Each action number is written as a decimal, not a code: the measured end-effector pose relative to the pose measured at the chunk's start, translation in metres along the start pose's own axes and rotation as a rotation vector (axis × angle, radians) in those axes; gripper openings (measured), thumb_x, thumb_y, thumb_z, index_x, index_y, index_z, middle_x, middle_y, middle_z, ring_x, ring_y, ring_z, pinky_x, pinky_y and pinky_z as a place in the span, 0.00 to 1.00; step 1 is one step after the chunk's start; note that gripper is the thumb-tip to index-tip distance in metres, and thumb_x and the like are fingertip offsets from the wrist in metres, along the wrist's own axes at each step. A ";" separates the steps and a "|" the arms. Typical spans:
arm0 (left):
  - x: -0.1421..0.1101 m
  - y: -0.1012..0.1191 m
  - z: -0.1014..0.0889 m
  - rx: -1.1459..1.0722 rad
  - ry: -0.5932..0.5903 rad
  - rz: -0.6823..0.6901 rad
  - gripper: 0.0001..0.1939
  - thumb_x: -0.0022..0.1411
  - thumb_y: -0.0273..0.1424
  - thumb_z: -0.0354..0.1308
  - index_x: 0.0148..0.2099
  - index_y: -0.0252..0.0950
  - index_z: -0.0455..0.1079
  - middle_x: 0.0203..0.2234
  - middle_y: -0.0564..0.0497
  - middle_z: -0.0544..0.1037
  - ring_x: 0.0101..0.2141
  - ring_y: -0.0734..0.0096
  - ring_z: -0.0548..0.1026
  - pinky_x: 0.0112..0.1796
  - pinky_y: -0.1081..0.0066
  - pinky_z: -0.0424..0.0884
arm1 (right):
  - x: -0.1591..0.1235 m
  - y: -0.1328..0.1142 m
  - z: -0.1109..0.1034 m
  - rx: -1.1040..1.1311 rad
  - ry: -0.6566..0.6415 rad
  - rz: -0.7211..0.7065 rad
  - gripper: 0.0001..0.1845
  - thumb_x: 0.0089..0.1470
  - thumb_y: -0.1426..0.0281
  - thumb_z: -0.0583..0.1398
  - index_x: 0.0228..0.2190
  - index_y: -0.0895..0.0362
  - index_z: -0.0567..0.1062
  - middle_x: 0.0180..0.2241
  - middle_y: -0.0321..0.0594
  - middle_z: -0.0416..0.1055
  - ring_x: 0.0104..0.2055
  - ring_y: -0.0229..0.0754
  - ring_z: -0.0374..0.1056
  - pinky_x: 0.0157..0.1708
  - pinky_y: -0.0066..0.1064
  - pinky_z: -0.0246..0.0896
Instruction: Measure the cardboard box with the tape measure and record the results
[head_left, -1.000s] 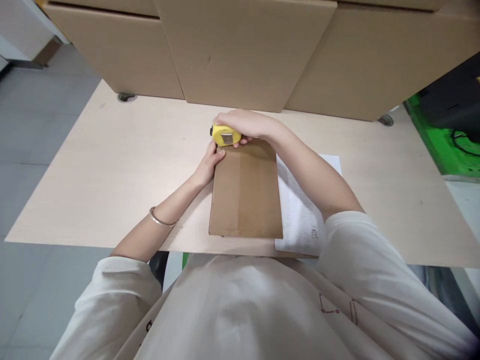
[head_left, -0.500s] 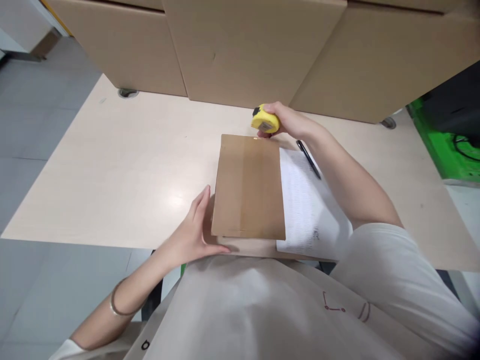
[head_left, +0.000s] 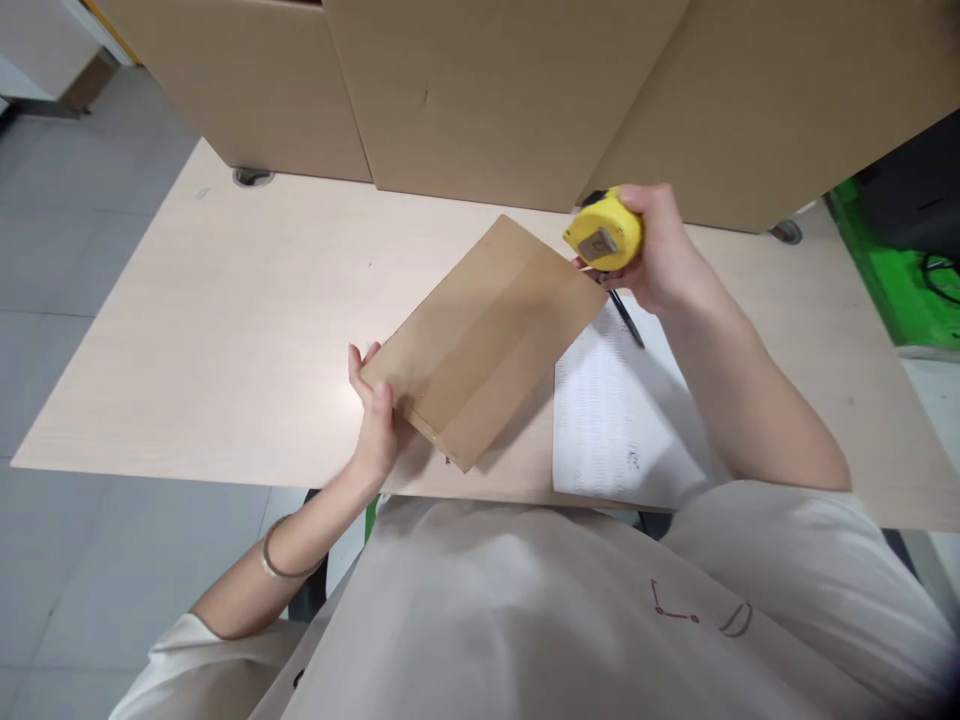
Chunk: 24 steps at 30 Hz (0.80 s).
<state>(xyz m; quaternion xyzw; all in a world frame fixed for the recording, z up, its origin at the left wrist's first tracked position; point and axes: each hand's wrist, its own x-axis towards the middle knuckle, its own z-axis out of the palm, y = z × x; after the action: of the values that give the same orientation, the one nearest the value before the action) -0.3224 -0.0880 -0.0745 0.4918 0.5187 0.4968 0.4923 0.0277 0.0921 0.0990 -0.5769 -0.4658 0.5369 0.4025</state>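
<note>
Cardboard box (head_left: 487, 340) over desk (head_left: 225, 300): had just been turned aslant, so was out of square; was gripped near one corner by left hand (head_left: 375, 440), with yellow tape measure (head_left: 609, 235) clasped in right hand (head_left: 667, 255).

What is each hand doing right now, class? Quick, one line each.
Left hand: closed on a corner of the box.
Right hand: gripping the tape measure; whether its fingers also hold the box cannot be told.
</note>
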 end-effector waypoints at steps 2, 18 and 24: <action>0.026 0.012 -0.005 -0.049 0.048 -0.041 0.62 0.75 0.73 0.67 0.91 0.68 0.32 0.89 0.42 0.56 0.89 0.33 0.60 0.82 0.34 0.71 | -0.025 0.001 -0.012 0.024 0.033 -0.020 0.16 0.68 0.51 0.69 0.39 0.47 0.74 0.38 0.44 0.80 0.38 0.51 0.79 0.26 0.34 0.64; 0.120 0.064 -0.014 -0.036 -0.246 -0.246 0.56 0.52 0.43 0.76 0.81 0.47 0.65 0.73 0.40 0.81 0.73 0.21 0.79 0.72 0.28 0.82 | -0.153 0.095 0.003 0.228 0.313 -0.010 0.20 0.57 0.47 0.68 0.35 0.51 0.85 0.29 0.45 0.84 0.26 0.51 0.80 0.19 0.36 0.71; 0.114 0.055 -0.023 0.002 -0.220 -0.236 0.72 0.59 0.55 0.80 0.94 0.53 0.45 0.92 0.42 0.57 0.89 0.22 0.57 0.85 0.31 0.64 | -0.137 0.096 -0.040 -0.057 0.268 -0.060 0.18 0.60 0.48 0.71 0.31 0.49 0.84 0.29 0.44 0.84 0.24 0.49 0.77 0.23 0.39 0.72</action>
<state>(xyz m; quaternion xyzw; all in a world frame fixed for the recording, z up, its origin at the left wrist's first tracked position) -0.3479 0.0261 -0.0219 0.4792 0.5162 0.3781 0.6007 0.0789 -0.0625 0.0442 -0.6405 -0.4400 0.4293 0.4602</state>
